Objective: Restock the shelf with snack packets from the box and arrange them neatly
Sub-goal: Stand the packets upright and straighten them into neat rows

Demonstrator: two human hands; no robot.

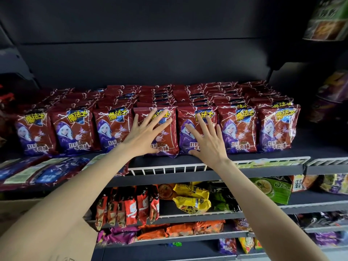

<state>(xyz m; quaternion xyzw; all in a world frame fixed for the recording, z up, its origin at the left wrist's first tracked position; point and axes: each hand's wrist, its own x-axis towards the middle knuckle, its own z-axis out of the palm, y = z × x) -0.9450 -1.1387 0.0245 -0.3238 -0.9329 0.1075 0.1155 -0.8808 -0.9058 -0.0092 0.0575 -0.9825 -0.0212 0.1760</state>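
Observation:
Several rows of dark red snack packets with a purple-hooded figure stand upright across the dark shelf. My left hand lies flat with spread fingers against the front packet of the middle row. My right hand presses flat on the front packet one row to the right. Neither hand grips anything. More of the same packets lie flat in a pile at the lower left, partly behind my left forearm.
A white wire rail runs along the shelf's front edge. Lower shelves hold red, yellow, green and orange packets. Other goods sit on shelves at the far right. A cardboard surface lies at the lower left.

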